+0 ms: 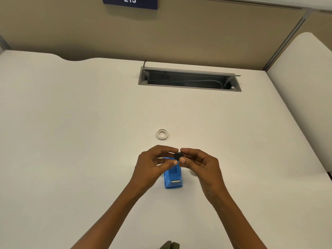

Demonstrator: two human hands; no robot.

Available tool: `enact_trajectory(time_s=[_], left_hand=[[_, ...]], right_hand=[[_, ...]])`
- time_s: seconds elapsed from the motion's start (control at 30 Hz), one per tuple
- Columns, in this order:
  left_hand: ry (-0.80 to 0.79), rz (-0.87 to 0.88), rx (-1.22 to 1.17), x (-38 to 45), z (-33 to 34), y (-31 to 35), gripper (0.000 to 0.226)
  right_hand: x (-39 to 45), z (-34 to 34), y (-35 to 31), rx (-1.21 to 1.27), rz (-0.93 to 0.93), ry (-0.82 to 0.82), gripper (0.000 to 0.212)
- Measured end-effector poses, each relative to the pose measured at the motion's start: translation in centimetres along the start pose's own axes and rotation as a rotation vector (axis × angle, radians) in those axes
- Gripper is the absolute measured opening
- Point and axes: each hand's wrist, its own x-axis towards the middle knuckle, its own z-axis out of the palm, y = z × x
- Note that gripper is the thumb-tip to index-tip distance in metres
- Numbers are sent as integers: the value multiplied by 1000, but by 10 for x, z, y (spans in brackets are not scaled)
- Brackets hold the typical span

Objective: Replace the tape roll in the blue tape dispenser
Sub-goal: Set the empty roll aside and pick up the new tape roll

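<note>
The blue tape dispenser (173,178) stands on the white desk (71,141), its metal cutter edge toward me and its far end hidden by my fingers. Just above it, a small black spindle (179,156) is pinched between the fingertips of both hands. My left hand (154,166) grips it from the left and my right hand (201,166) from the right. A white tape ring (162,134) lies flat on the desk beyond my hands, apart from them.
A grey cable tray opening (188,79) is cut into the desk farther back. A beige partition wall (161,33) with a dark number sign (130,1) rises behind. A small pale object (194,174) peeks out under my right hand.
</note>
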Motion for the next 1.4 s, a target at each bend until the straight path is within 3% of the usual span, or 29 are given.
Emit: enact_trajectory(time_s=[0.23,0.37,0.5,0.67,0.8,0.97,1.23,1.4], left_hand=[[65,-11,-48,-5,-2,1,25],[113,-43,-91,-6,-7,0,24],[123,-64,-104,-7,-9,-2,23],[130,-72,-95,-8,-8,-2,23],[129,-73,-92,-9,-8,-3,23],[136,-84,-94,-10,-7,-3,23],[118,-83,-98,-14,-1,-3,23],[104,-73,-77,-13,2,1,24]], right_hand=[[2,-6,-3,-70,-10,8,31],[7,-32,9,-462,-74,169,27],[8,-48,30,-858,0,61,41],[12,-48,46,-945,78,-1,60],[16,-48,51,-995,50,-9,58],[17,-48,51,-988,23,-28,47],[7,-38,15,-510,65,73,44],[-1,-27,-13,-300,73,-27,37]])
